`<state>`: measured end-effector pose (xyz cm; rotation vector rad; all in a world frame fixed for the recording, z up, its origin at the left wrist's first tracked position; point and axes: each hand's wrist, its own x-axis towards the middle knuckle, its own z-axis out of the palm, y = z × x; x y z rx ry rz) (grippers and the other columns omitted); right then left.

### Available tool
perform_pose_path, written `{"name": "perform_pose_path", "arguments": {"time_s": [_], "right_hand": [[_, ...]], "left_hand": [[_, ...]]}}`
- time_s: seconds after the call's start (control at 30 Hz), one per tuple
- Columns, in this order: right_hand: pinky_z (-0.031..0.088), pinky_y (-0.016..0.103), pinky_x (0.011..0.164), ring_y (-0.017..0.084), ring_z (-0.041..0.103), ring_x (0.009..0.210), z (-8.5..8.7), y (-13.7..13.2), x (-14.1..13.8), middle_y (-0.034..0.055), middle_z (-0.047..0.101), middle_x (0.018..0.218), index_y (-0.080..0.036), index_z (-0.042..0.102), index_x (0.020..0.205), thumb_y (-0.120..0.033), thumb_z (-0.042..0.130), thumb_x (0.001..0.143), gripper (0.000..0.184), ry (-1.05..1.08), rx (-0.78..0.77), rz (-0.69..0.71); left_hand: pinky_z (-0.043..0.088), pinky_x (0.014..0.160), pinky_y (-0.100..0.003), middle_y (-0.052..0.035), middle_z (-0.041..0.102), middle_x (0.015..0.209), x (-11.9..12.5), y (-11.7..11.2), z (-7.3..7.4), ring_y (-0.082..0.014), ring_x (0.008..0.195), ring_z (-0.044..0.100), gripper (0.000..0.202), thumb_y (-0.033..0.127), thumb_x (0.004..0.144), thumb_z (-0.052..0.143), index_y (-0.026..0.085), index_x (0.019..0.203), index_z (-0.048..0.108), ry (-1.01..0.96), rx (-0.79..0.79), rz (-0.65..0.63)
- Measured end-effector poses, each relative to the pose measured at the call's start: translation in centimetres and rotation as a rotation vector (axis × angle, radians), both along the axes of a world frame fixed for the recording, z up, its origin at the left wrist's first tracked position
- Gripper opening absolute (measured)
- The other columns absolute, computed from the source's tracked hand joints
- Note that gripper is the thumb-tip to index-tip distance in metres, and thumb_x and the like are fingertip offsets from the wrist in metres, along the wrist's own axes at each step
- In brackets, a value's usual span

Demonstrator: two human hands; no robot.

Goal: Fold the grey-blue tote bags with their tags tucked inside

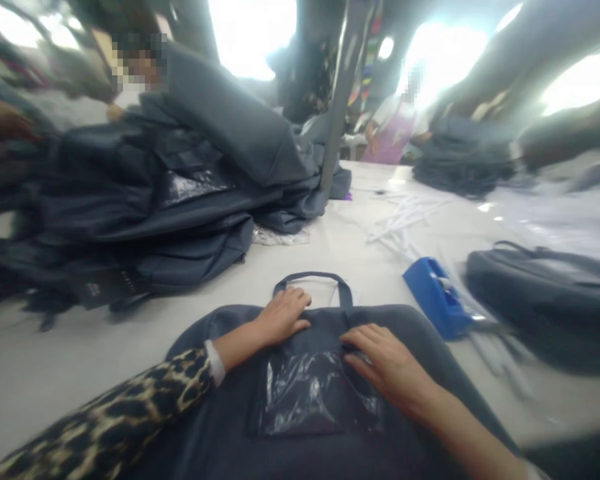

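Head view, one frame, blurred toward the edges.

Item 1: dark grey bag [300, 447], laid flat on the white table [55, 367] directly before the person, nearest the lower edge of the frame. A loop handle [313, 275] is seen at its far end, lying on the table. A clear plastic pocket [310, 393] is set in the middle of its upper face.

Item 2: left hand [283, 317], in a leopard-print sleeve [130, 407] with a white cuff. It is placed on the bag's top edge, just beside the left foot of the handle. The fingers are curled; whether fabric is pinched cannot be told.

Item 3: right hand [385, 360], bare-armed. It is laid flat and spread, palm down, fingertips touching the upper right corner of the plastic pocket. Nothing is held.

Item 4: blue plastic box [435, 297], on the table just right of the bag.

Item 5: a second dark bag [545, 300], lying flat further right.

Item 6: heap of similar dark bags [180, 193], stacked on the far left of the table.

Item 7: scattered white strips [405, 213], beyond the blue box.

Item 8: grey pole [340, 100], upright behind the heap.

Item 9: a person in a pale top [395, 127], at the table's far end.
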<state>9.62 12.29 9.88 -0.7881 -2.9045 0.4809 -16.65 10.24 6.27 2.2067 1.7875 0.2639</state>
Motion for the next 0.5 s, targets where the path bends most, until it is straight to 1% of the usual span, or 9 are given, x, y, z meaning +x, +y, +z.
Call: {"name": "perform_pose_path", "arguments": {"time_s": [0.03,0.07,0.1,0.13,0.2,0.27,0.37,0.43,0.5], "right_hand": [[0.049,0.043,0.087,0.026,0.062,0.098,-0.2,0.1,-0.7,0.0081,0.07,0.101,-0.018,0.066,0.105,-0.032,0.061,0.097,0.017,-0.047,0.003,-0.012],[0.048,0.041,0.085,0.024,0.062,0.094,-0.5,0.3,-1.2,0.0057,0.07,0.095,-0.019,0.067,0.096,-0.041,0.065,0.095,0.022,-0.071,0.007,-0.009],[0.047,0.039,0.086,0.023,0.062,0.094,-0.7,0.5,-1.5,0.0042,0.07,0.094,-0.02,0.067,0.095,-0.05,0.066,0.093,0.03,-0.089,0.012,-0.01],[0.046,0.038,0.088,0.022,0.063,0.095,-1.0,0.7,-1.7,0.0027,0.07,0.094,-0.022,0.068,0.095,-0.058,0.065,0.091,0.037,-0.108,0.012,-0.014],[0.044,0.04,0.093,0.023,0.063,0.098,-1.7,1.0,-1.8,0.0036,0.071,0.096,-0.021,0.067,0.095,-0.067,0.059,0.09,0.047,-0.167,-0.018,0.005],[0.042,0.044,0.098,0.025,0.064,0.1,-2.6,1.2,-1.8,0.0058,0.072,0.098,-0.021,0.066,0.102,-0.071,0.054,0.091,0.053,-0.205,-0.054,0.014],[0.04,0.048,0.103,0.027,0.067,0.099,-4.2,1.4,-2.3,0.006,0.073,0.093,-0.021,0.063,0.111,-0.074,0.055,0.088,0.059,-0.224,-0.093,-0.002],[0.041,0.047,0.103,0.027,0.069,0.097,-5.5,1.7,-2.8,0.0031,0.073,0.089,-0.022,0.062,0.108,-0.074,0.056,0.088,0.056,-0.241,-0.129,0.006],[0.044,0.045,0.101,0.025,0.07,0.095,-6.7,2.1,-3.3,-0.0005,0.073,0.084,-0.024,0.062,0.103,-0.073,0.056,0.088,0.052,-0.266,-0.156,0.015]], "left_hand": [[0.043,0.097,-0.037,-0.01,0.061,0.117,0.7,-0.8,0.4,-0.0253,0.112,0.054,0.017,0.028,0.096,0.058,0.018,0.109,0.057,-0.013,0.031,-0.014],[0.045,0.096,-0.036,-0.0088,0.063,0.113,1.3,-1.8,0.5,-0.0234,0.108,0.057,0.014,0.027,0.099,0.051,0.018,0.107,0.058,-0.044,0.048,-0.033],[0.048,0.092,-0.033,-0.0066,0.065,0.106,1.9,-2.8,0.3,-0.0212,0.101,0.06,0.017,0.029,0.101,0.047,0.019,0.104,0.059,-0.08,0.052,-0.064],[0.051,0.085,-0.029,-0.0044,0.067,0.1,2.2,-3.7,-0.4,-0.0191,0.093,0.063,0.023,0.034,0.103,0.042,0.02,0.101,0.06,-0.126,0.041,-0.096],[0.053,0.086,-0.028,-0.0025,0.069,0.101,2.4,-5.0,-2.7,-0.0197,0.093,0.066,0.032,0.045,0.102,0.04,0.023,0.099,0.064,-0.297,-0.031,-0.083],[0.052,0.095,-0.031,-0.0019,0.07,0.111,1.9,-5.4,-5.9,-0.0239,0.105,0.066,0.034,0.055,0.096,0.048,0.027,0.102,0.067,-0.35,0.041,-0.04],[0.056,0.093,-0.033,0.0002,0.074,0.111,0.8,-4.9,-10.0,-0.0288,0.107,0.069,0.04,0.066,0.085,0.055,0.032,0.097,0.071,-0.339,0.118,-0.003],[0.06,0.087,-0.035,0.0006,0.076,0.103,0.2,-4.4,-11.9,-0.0313,0.102,0.071,0.043,0.07,0.079,0.057,0.034,0.094,0.073,-0.304,0.178,0.028],[0.062,0.083,-0.037,0.0013,0.078,0.093,-0.1,-3.9,-13.0,-0.0327,0.098,0.072,0.043,0.072,0.073,0.06,0.036,0.091,0.075,-0.262,0.248,0.043]]}}
